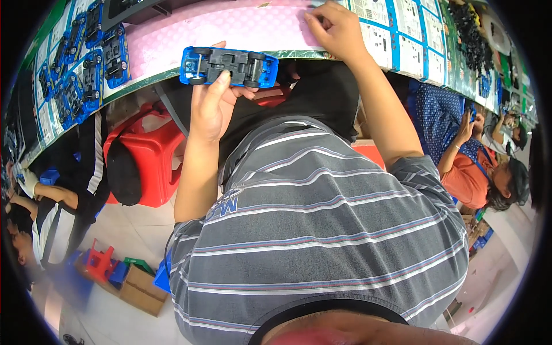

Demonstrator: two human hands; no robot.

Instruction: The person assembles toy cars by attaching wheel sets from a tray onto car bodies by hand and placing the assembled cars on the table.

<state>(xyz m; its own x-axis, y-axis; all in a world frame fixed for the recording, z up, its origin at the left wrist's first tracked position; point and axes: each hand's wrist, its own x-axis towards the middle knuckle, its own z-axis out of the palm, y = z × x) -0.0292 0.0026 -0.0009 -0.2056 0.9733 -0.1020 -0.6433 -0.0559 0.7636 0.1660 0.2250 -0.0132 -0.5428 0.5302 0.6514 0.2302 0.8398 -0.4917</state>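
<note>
holding the toy car [229,59] by its near long side, the left hand [214,108] has its thumb laid on the black underside and its other fingers behind the blue body, clamped firmly enough, it seems, to keep it level. the car sits just over the near edge of the table [163,75], wheels facing up, its long axis running left to right with the right end a touch lower. the right hand [340,33] rests on the pink mat [253,26], above and to the right of the car, clearly apart from it; its fingers curl inward, and i cannot tell whether the tips meet or hide anything small. the left is the nearer hand, already in contact; the open gap between the car's right end and the right hand looks like the relation that matters most.
</note>
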